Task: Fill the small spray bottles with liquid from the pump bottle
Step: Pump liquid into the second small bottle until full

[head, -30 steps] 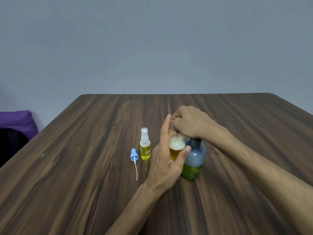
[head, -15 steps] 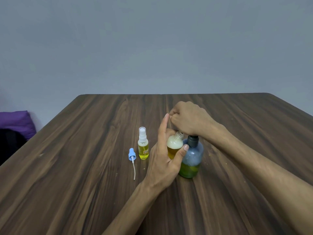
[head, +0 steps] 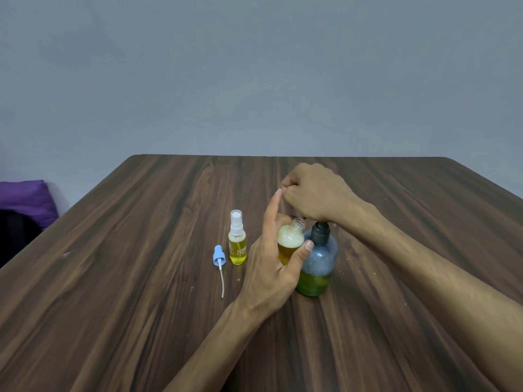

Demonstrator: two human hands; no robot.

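While hands (head: 317, 193) grip bottles (head: 290, 244), dark wood table (head: 141, 306) meets grey wall (head: 254, 80).

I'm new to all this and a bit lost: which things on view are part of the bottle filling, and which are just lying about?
Part of the job:
- pump bottle, pressed by the right hand
- open bottle, held by the left hand
- capped spray bottle
- blue sprayer, lying on the table

Just lying about:
- purple cushion, off the table's left side
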